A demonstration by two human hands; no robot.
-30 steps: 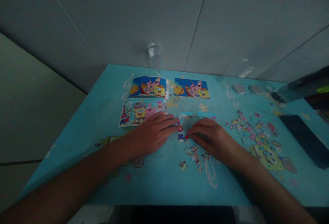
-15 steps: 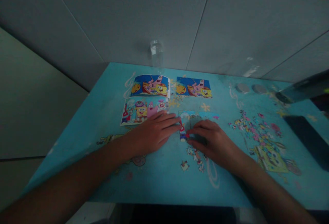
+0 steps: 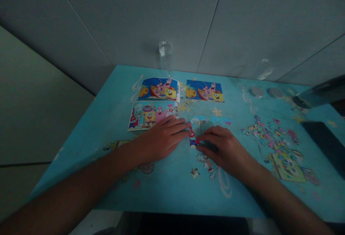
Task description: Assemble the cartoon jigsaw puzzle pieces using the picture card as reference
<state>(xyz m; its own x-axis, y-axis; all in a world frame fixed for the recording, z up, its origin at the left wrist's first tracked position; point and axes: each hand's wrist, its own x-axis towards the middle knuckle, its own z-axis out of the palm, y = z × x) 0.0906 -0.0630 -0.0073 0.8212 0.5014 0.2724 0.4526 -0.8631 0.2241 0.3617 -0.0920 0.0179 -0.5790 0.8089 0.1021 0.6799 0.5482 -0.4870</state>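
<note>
A partly joined jigsaw puzzle lies on the table, with pieces along its top and left edges. My left hand is spread flat, fingers stretched out, over the lower right corner of a printed picture sheet; its fingertips reach the puzzle's left edge. At the lower left part of the puzzle, my right hand pinches a small puzzle piece with some red on it, mostly hidden by the fingers. Several loose puzzle pieces lie just below the right hand, one puzzle piece apart from them.
Behind the hands lies a blue picture card. A clear jar stands by the wall. To the right are a pile of puzzle pieces, two round lids, a dark flat object and another clear container lying sideways.
The whole view has shifted slightly. Both hands keep nearly the same place and pose against the puzzle.
</note>
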